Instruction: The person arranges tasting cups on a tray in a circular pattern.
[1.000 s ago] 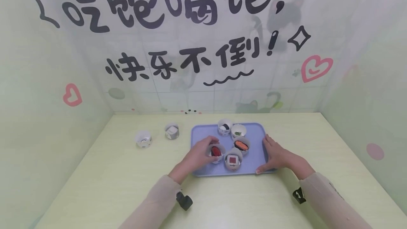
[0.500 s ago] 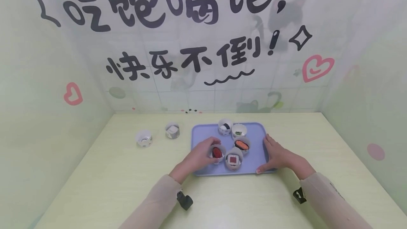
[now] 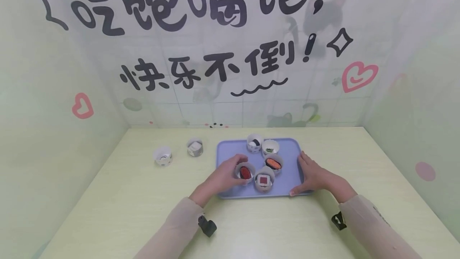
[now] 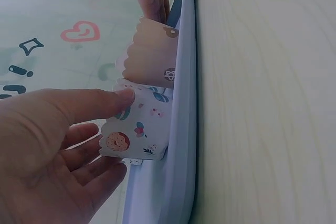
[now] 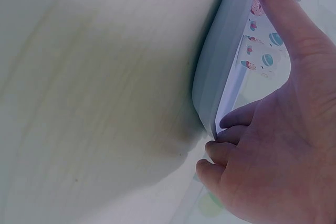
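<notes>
On the blue tray [image 3: 285, 179] stand several small paper cups holding toy sushi. My left hand [image 3: 224, 175] grips a patterned paper cup [image 4: 142, 124] at the tray's left front, thumb on its near side and fingers behind. Inside that cup sits a red-topped sushi piece [image 3: 245, 172]. Right beside it is a cup with a square white roll [image 3: 263, 180], red in the centre. My right hand [image 3: 316, 176] holds the tray's right end, its thumb on the front rim and its fingers along the side rim.
An orange-topped sushi piece [image 3: 273, 164], a white rice ball with a black band [image 3: 254, 143] and a cup with green contents [image 3: 270, 147] are farther back on the tray. Two more cups, a white one [image 3: 163, 156] and a grey-sided one [image 3: 195, 148], stand left of the tray.
Almost nothing differs. My left hand stays at the cup with the red-topped piece, and my right hand keeps its place on the tray; the cups stand as before.
</notes>
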